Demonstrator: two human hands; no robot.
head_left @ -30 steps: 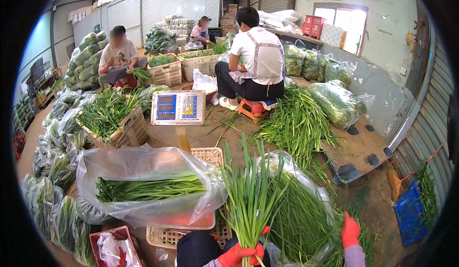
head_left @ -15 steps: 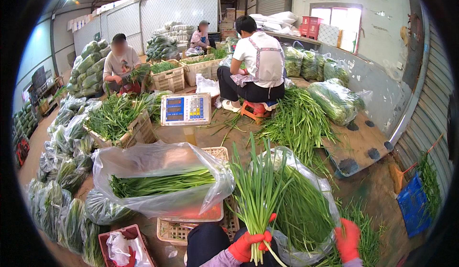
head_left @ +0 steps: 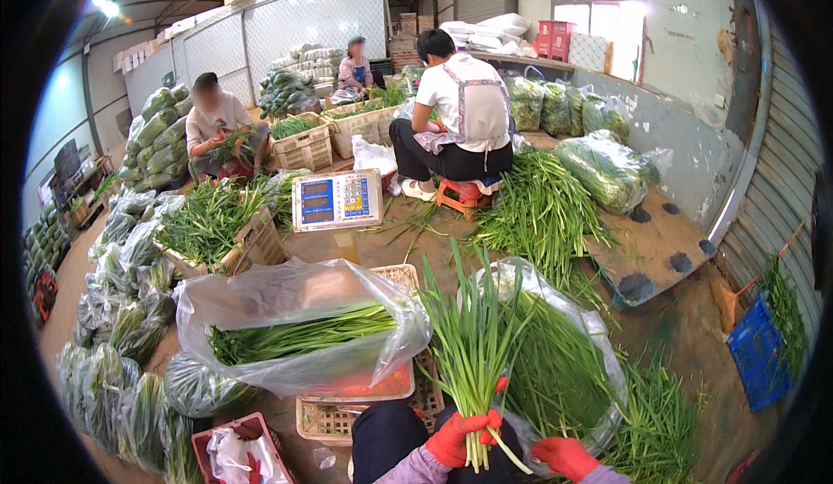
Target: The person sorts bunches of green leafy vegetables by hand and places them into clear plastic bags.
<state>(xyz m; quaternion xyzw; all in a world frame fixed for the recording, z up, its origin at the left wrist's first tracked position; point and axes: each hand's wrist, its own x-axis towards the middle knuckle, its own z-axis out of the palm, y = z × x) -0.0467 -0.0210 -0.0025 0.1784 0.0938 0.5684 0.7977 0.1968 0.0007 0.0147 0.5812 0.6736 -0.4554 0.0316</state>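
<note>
My left hand [head_left: 464, 439], in a red glove, is closed round the pale lower ends of a bunch of garlic chives [head_left: 468, 363]. The green leaves stand up and fan out above it; one pale stalk hangs out toward the right. My right hand [head_left: 564, 458], also red-gloved, is beside the near edge of a plastic bag [head_left: 607, 336], its fingers toward the bunch's lower ends and apart from it. Inside that bag lies a big heap of chives [head_left: 555, 380]. Left of the bunch, another open clear bag [head_left: 286, 289] holds chives lying flat [head_left: 304, 335] on the scale's tray.
A scale display [head_left: 337, 199] stands ahead. Filled bags [head_left: 130, 397] line the left, near a small red crate [head_left: 243, 449]. Loose greens [head_left: 655, 423] lie at the right, and a larger pile [head_left: 542, 215] beside a person [head_left: 468, 107] on a stool. Two more people sit farther back.
My right hand has moved left and down, from the bag's right rim to near the bunch's lower ends. The left hand still holds the chives. The view has shifted slightly.
</note>
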